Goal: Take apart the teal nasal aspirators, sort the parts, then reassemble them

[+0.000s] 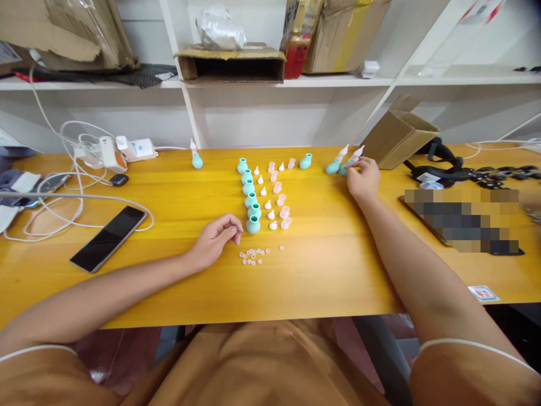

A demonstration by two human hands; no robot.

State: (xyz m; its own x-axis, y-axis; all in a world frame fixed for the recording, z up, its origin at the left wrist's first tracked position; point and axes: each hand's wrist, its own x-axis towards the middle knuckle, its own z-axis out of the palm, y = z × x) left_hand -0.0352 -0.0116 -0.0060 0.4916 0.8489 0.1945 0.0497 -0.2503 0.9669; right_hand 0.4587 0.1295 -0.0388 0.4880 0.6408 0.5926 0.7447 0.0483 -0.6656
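Teal bulb [349,164] in right hand [364,179]'s closed grip; left hand [216,238] loosely curled, empty, on table [177,287].

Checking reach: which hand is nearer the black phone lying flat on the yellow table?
Left. The left hand rests right of the black phone; the right hand is far across the table.

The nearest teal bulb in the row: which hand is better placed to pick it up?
Probably the left hand. It rests on the table right beside the nearest teal bulb. The right hand is far away, at the assembled pieces near the cardboard box.
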